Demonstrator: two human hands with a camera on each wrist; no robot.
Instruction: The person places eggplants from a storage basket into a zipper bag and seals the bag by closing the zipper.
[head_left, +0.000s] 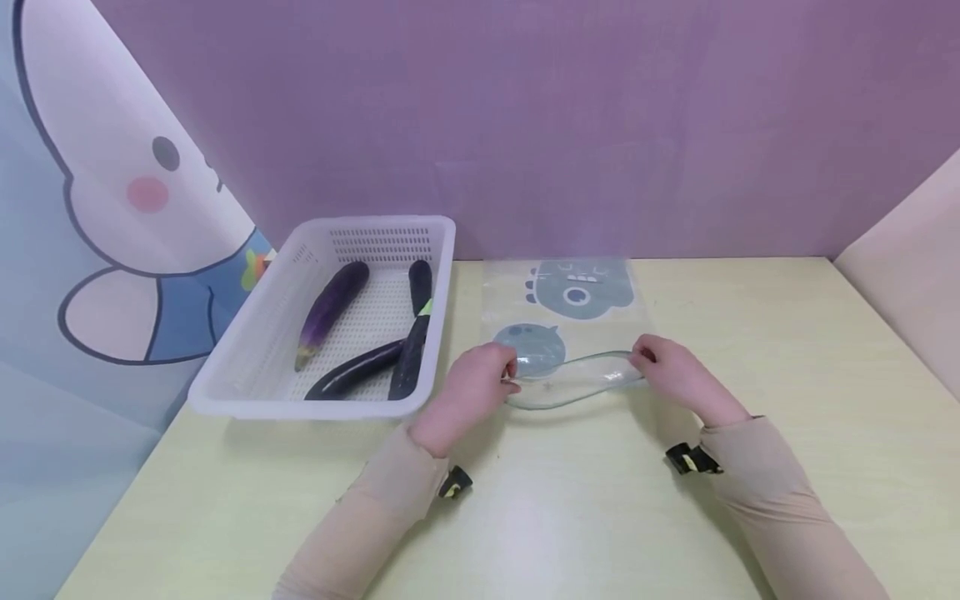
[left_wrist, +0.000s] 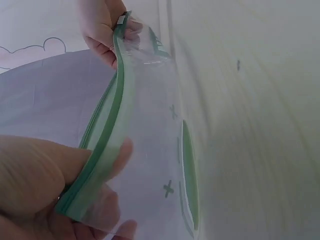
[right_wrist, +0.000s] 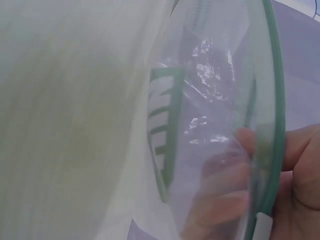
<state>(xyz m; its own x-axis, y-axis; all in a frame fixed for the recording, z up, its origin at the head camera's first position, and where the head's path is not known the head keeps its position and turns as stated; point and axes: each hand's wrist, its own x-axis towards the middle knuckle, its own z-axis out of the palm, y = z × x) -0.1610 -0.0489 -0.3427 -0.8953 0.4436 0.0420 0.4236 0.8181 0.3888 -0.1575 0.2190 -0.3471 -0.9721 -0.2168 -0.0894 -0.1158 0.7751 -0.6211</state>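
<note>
A clear zip bag (head_left: 577, 333) with blue-green cartoon prints lies on the table, its mouth toward me and spread into a gap. My left hand (head_left: 472, 383) pinches the left end of the mouth, thumb on one side of the green zip strip (left_wrist: 102, 142) and fingers seen through the film. At the opposite end, my right hand (head_left: 678, 375) pinches the rim beside a white slider (right_wrist: 262, 227). The film between both hands is transparent, with no contents showing inside.
Left of the bag stands a white plastic basket (head_left: 243, 350). It holds several eggplants, among them a purple one (head_left: 333, 308) and a glossy dark one (head_left: 360, 369). A purple backdrop (head_left: 540, 125) rises behind the table (head_left: 555, 517), and a cartoon-printed sheet (head_left: 97, 433) hangs on the left.
</note>
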